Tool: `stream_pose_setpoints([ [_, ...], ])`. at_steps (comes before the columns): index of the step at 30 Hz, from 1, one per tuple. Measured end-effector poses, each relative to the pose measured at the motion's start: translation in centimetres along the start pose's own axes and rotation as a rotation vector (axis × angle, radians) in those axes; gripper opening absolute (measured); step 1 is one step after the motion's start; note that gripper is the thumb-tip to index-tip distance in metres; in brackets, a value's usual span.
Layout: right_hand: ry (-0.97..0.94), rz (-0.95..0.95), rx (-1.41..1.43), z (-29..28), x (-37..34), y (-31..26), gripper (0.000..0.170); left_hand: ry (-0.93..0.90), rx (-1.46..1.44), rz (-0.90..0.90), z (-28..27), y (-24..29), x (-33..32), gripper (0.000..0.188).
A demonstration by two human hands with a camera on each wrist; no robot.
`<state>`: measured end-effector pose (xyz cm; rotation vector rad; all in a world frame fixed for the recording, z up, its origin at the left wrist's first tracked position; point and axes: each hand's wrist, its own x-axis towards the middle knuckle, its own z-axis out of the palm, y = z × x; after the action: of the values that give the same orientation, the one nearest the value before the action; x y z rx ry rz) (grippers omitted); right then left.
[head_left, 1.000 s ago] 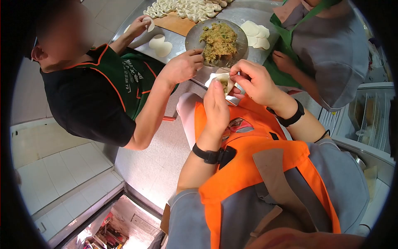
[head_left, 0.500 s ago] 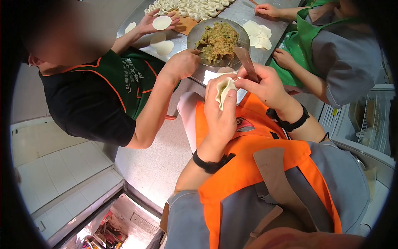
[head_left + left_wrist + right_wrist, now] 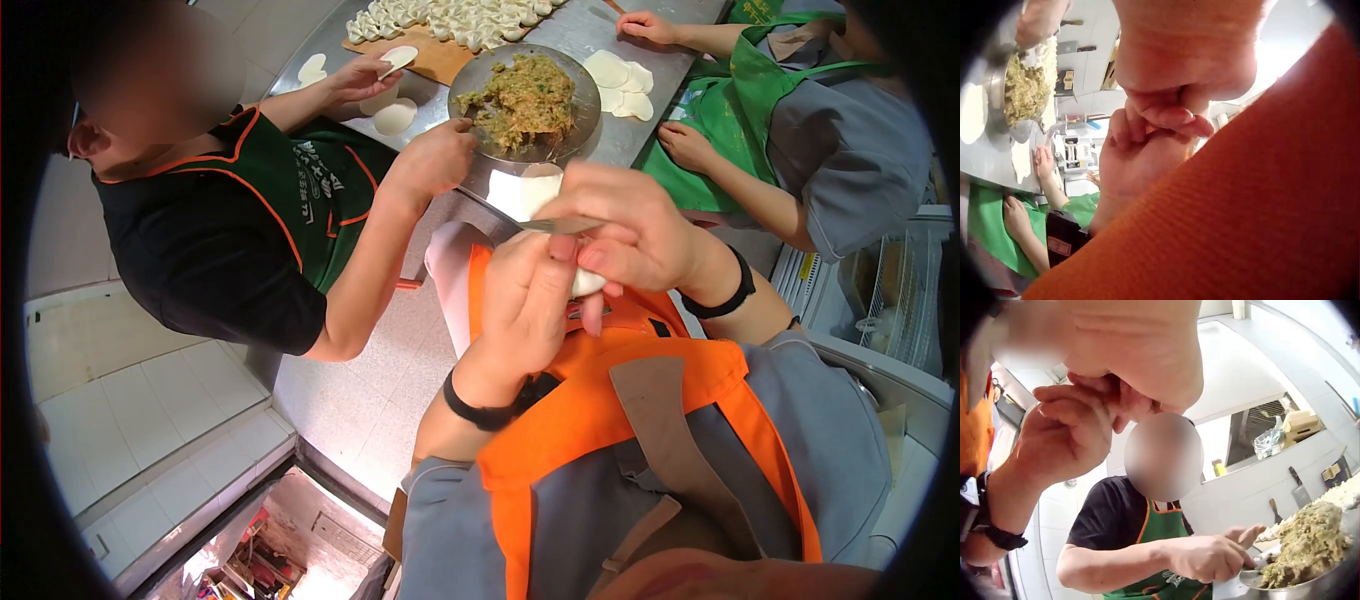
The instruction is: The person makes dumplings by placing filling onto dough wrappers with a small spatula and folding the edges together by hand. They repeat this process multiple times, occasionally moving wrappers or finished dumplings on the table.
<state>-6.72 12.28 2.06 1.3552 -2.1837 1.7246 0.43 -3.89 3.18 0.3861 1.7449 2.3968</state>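
Observation:
In front of the orange apron, my two hands come together around a dumpling (image 3: 588, 283), only a small white part of which shows between the fingers. My left hand (image 3: 520, 310) grips it from the near side, thumb on top. Fingers of my right hand (image 3: 640, 225) are curled over its other side, and that hand also holds a flat metal filling spatula (image 3: 566, 225), its blade pointing left across the left thumb. Both wrist views show the fingers pressed together, with the dumpling hidden behind them.
A round metal pan (image 3: 470, 75) of minced filling (image 3: 525, 105) stands on the steel table (image 3: 570, 35). Wrappers (image 3: 618, 85) lie beside it; rows of finished dumplings (image 3: 450, 18) cover a wooden board (image 3: 430, 60). One person at left holds a wrapper (image 3: 398, 60); another in green stands right.
Earlier the wrapper lay open around filling in my left hand; its edges then folded up. Now both hands have closed over it, and the spatula has swung from upright to flat.

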Motion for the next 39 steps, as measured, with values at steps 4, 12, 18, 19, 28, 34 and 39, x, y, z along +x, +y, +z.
stream_pose_setpoints([
  [4,-0.049,-0.128,-0.101,0.6,0.1,-0.1,0.023,0.04,0.263,0.162,-0.5,-2.2,-1.0,0.036],
  [12,0.057,0.054,-0.023,1.1,-0.5,0.0,0.023,0.074,-0.053,0.15,0.0,-1.6,-0.1,0.034],
  [18,-0.045,0.203,0.035,-0.5,0.6,-2.2,0.008,0.182,0.186,0.042,-0.4,-1.2,0.7,0.045],
  [19,-0.038,0.204,0.009,-0.7,0.7,-2.1,0.008,0.165,0.24,0.045,-0.6,-1.3,0.7,0.046],
  [28,0.09,0.4,0.185,-1.3,1.1,-0.2,0.01,0.293,0.061,0.03,-1.2,-2.3,1.3,0.013],
  [34,-0.008,0.592,0.306,-1.6,3.3,0.8,0.013,0.318,0.216,0.01,-3.0,-3.1,2.6,0.011],
  [39,-0.175,0.558,0.081,-4.0,8.0,5.3,0.018,0.323,-0.043,-0.126,-4.8,-5.0,5.0,0.016],
])
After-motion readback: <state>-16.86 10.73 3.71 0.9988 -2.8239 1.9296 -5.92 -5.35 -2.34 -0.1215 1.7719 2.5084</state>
